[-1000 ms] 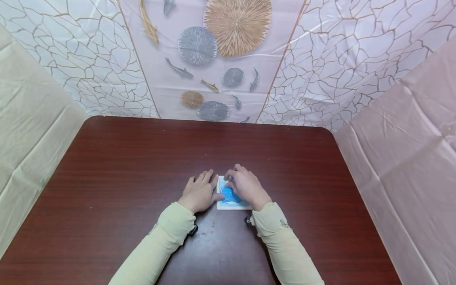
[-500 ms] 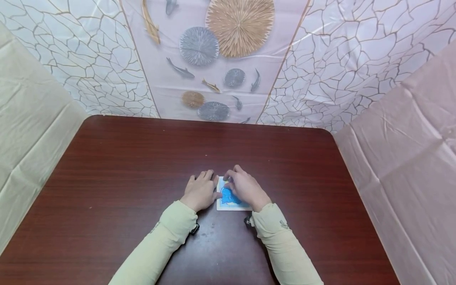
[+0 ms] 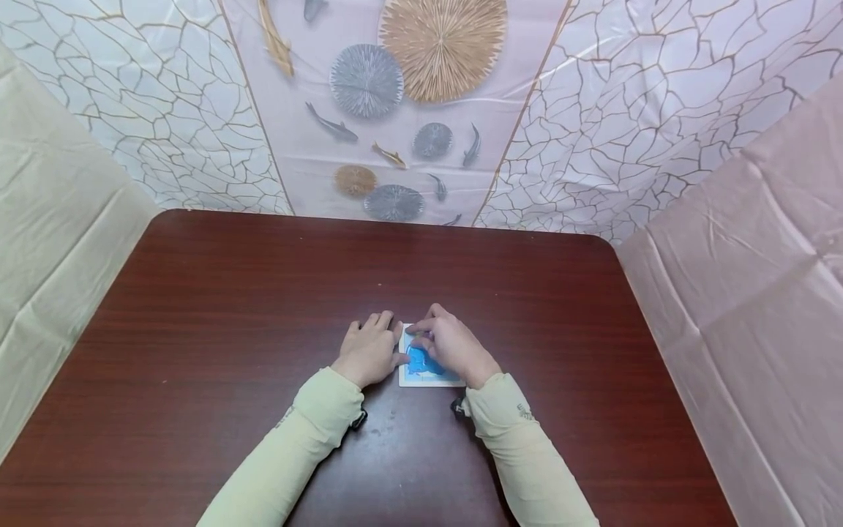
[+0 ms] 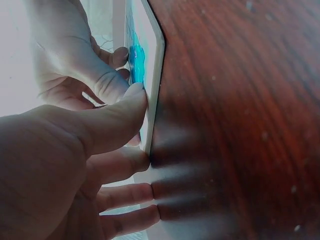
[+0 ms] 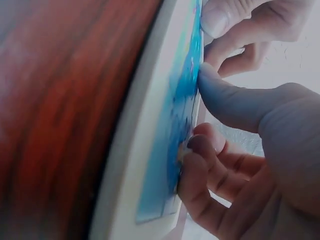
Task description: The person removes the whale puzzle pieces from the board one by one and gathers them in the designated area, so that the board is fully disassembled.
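A small flat jigsaw puzzle (image 3: pixel 428 377) with a white frame and a blue picture lies on the table; thin seams cross its picture in the right wrist view. My left hand (image 3: pixel 367 353) rests at its left side, fingers spread on the tabletop and thumb (image 4: pixel 132 97) on the frame's edge. Over the upper right of the picture is my right hand (image 3: pixel 461 350), its fingers bent. Thumb (image 5: pixel 215 90) and fingertips (image 5: pixel 190 175) touch the picture at separate spots. The right hand hides the puzzle's right part in the head view.
The dark red-brown table (image 3: pixel 263 293) reaches out around the puzzle. Patterned cloth (image 3: pixel 369 80) hangs behind its far edge, with plain pale cloth (image 3: pixel 59 219) at the left and pinkish cloth (image 3: pixel 744 293) at the right.
The right thumb and index finger have shifted slightly left across the picture. My left hand stays beside the puzzle, which keeps its place on the table.
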`<state>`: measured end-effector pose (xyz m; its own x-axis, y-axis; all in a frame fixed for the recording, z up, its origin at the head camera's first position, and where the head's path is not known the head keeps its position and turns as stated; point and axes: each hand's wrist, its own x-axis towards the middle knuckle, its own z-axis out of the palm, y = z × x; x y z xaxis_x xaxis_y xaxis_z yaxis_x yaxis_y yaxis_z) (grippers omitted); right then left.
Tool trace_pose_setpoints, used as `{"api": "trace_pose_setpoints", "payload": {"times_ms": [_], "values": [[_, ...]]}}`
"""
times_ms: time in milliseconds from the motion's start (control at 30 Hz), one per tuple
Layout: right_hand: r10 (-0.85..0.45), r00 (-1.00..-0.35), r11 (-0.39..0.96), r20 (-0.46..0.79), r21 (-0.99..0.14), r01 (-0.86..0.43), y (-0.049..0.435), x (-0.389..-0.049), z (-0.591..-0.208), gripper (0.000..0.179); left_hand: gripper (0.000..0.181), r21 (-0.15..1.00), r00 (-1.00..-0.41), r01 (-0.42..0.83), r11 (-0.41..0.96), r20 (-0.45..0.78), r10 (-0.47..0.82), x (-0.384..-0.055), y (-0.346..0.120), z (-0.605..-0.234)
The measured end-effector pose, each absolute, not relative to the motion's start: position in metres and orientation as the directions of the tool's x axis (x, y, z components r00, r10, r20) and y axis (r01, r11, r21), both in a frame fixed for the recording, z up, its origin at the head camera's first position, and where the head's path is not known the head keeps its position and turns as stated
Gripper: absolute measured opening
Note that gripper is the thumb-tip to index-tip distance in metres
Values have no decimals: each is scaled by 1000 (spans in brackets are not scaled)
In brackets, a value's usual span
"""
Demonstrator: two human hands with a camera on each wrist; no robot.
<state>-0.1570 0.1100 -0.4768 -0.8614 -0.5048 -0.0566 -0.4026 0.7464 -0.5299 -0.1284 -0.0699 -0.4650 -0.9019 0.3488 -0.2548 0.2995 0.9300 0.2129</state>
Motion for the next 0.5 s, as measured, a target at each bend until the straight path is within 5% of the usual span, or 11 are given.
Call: {"api": "trace_pose_setpoints", "payload": {"times_ms": [500], "values": [[-466, -882, 819, -68, -411, -401, 100, -153, -461, 23, 66, 225, -898, 292, 930, -270, 347, -128, -69, -462]]}}
